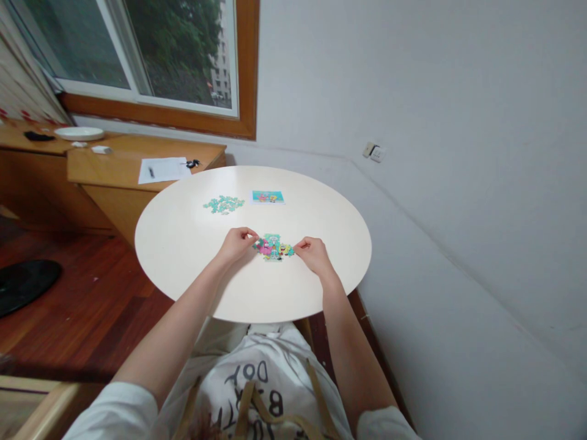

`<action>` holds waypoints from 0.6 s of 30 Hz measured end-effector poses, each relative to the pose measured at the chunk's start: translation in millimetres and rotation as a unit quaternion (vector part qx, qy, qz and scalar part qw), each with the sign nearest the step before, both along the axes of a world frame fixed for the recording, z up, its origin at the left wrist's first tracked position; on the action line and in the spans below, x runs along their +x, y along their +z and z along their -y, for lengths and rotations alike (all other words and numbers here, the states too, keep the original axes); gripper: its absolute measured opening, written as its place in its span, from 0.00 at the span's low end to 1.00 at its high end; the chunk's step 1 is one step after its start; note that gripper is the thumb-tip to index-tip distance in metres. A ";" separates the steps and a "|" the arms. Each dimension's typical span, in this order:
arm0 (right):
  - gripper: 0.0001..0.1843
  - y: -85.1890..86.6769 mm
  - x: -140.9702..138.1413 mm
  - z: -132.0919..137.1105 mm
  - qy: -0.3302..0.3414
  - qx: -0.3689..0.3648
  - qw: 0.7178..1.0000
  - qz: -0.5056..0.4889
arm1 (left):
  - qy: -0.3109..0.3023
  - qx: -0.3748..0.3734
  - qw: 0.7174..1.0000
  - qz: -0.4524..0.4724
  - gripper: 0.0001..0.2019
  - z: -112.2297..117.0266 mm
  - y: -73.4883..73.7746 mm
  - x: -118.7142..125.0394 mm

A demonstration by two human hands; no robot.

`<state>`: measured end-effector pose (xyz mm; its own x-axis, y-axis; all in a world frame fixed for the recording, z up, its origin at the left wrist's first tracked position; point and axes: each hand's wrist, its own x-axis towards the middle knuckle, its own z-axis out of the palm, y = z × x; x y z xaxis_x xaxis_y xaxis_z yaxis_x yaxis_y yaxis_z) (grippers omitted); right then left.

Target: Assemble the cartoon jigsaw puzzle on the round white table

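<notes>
A partly joined colourful jigsaw cluster (274, 247) lies near the middle of the round white table (183, 244). My left hand (236, 244) rests at the cluster's left edge, its fingers pinched together on that edge. My right hand (312, 252) sits at the right edge, fingers curled and pinched against the pieces there. Farther back lies a loose pile of teal puzzle pieces (224, 204). A small picture card (268, 197) showing the same cartoon lies to the right of the pile.
A wooden cabinet (114, 168) stands behind the table on the left with a sheet of paper (162, 169), a white plate (79, 132) and small items. A window is above it. White walls close in on the right. A black round object (25, 284) lies on the wood floor.
</notes>
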<state>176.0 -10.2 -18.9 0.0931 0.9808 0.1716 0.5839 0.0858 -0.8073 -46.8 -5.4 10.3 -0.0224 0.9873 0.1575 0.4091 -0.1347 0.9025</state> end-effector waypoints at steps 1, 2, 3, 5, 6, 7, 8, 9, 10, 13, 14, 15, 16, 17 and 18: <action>0.05 0.3 -0.1 0.3 -0.001 0.000 1.000 -0.001 | 0.000 0.002 1.000 0.000 0.07 0.0 -0.1 0.0; 0.05 0.5 -0.2 0.6 -0.001 -0.001 1.000 -0.003 | 0.000 0.004 1.000 0.000 0.07 0.0 -0.3 -0.1; 0.05 0.6 -0.2 0.8 0.000 -0.002 1.000 -0.005 | 0.000 0.005 1.000 0.000 0.07 -0.1 -0.5 -0.2; 0.05 0.5 -0.2 1.1 0.002 -0.002 1.000 -0.008 | -0.002 0.006 1.000 0.000 0.08 -0.3 -0.9 -0.4; 0.05 0.4 -0.1 1.1 0.003 -0.001 1.000 -0.009 | -0.003 0.006 1.000 0.000 0.08 -0.5 -1.1 -0.5; 0.05 0.2 0.0 0.9 0.003 0.000 1.000 -0.009 | -0.004 0.005 1.000 0.000 0.08 -0.6 -1.4 -0.6; 0.05 0.0 0.2 0.8 0.003 0.001 1.000 -0.008 | -0.005 0.005 1.000 0.001 0.08 -0.7 -1.6 -0.7; 0.05 -0.2 0.4 0.6 0.003 0.001 1.000 -0.008 | -0.006 0.005 1.000 0.002 0.08 -0.7 -1.7 -0.7; 0.05 -0.4 0.6 0.4 0.004 0.000 1.000 -0.009 | -0.006 0.005 1.000 0.002 0.08 -0.6 -1.9 -0.8; 0.05 -0.6 0.9 0.0 0.008 -0.004 1.000 -0.012 | -0.007 0.009 1.000 -0.002 0.08 0.2 -1.8 -0.8; 0.05 -0.6 0.8 0.0 0.008 -0.004 1.000 -0.013 | -0.008 0.011 1.000 -0.005 0.08 0.4 -1.6 -0.9; 0.05 -0.6 0.7 0.0 0.007 -0.004 1.000 -0.013 | -0.009 0.012 1.000 -0.010 0.08 0.6 -1.5 -0.9; 0.05 -0.5 0.7 0.1 0.007 -0.004 1.000 -0.012 | -0.010 0.013 1.000 -0.017 0.08 0.6 -1.5 -0.9; 0.05 -0.5 0.6 0.1 0.007 -0.004 1.000 -0.012 | -0.010 0.014 1.000 -0.026 0.08 0.4 -1.6 -0.8; 0.05 -0.4 0.6 0.2 0.007 -0.004 1.000 -0.013 | -0.011 0.014 0.999 -0.036 0.08 0.2 -1.8 -0.8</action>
<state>176.6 -10.4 -19.3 0.0830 0.9835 0.1609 0.5620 0.0871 -0.8225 -47.5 -5.5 8.5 0.0113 0.9824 0.1862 0.4698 -0.1696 0.8663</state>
